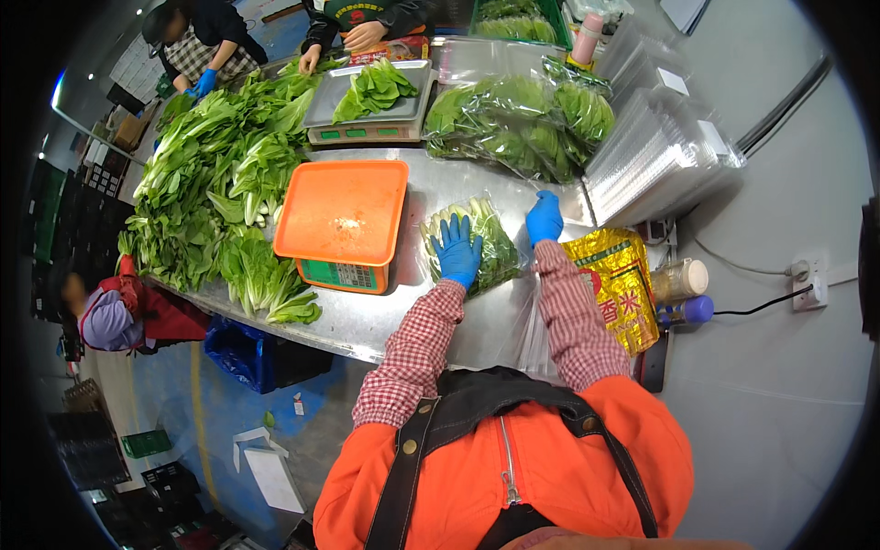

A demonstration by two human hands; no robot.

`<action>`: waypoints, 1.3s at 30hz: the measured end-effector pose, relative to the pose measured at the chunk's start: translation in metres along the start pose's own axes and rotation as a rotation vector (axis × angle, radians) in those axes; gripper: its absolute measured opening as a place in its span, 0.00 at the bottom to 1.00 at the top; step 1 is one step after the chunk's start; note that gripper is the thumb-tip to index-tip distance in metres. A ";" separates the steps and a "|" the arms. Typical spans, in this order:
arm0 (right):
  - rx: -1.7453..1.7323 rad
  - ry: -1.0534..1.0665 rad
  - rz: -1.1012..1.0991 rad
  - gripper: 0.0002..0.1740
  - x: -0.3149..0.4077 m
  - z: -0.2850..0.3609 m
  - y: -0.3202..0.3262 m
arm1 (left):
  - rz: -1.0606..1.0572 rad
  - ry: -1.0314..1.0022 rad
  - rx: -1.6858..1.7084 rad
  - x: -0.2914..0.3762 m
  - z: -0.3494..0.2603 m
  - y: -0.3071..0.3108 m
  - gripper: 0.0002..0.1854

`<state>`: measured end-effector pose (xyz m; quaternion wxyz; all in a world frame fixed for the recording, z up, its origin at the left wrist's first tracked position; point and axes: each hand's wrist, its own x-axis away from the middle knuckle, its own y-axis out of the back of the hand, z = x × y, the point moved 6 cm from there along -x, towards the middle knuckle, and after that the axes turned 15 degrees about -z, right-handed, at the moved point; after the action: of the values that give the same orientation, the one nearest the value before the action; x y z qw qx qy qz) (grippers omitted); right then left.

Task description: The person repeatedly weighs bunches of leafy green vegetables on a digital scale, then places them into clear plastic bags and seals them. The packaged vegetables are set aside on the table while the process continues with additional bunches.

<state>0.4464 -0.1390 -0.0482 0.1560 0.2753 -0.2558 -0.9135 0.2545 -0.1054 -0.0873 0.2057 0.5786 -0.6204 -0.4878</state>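
My left hand (457, 253), in a blue glove, lies flat with fingers spread on a clear plastic bag of leafy greens (496, 254) on the metal table (344, 320). To the right, my right hand (544, 216), also blue-gloved, is closed beside the bag; whether it pinches some clear film cannot be told. Left of the bag stands a scale with an orange tray (344, 206), which holds only small wet scraps. Loose leafy greens (206, 172) are heaped beyond it.
Bagged greens (509, 120) lie behind my hands, near stacked clear plastic bags (660, 151). A gold packet (615, 282) and jars (677, 278) stand at right. A second scale (364, 130) holds greens. Co-workers (206, 48) stand across the table; another person (117, 313) is at left.
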 end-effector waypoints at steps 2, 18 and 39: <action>-0.262 -0.028 0.198 0.11 0.015 0.018 0.010 | 0.009 0.016 0.020 0.001 0.002 -0.003 0.28; 0.225 0.195 0.696 0.45 0.093 0.017 -0.062 | -0.225 0.513 0.144 0.015 0.071 0.011 0.46; -0.440 -0.537 0.542 0.62 0.095 -0.015 0.004 | 0.010 0.414 0.348 0.054 0.068 0.045 0.38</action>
<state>0.3799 -0.1887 -0.0967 0.3729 -0.0888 -0.1495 -0.9114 0.1622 -0.1364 -0.0963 0.2281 0.6897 -0.6424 -0.2442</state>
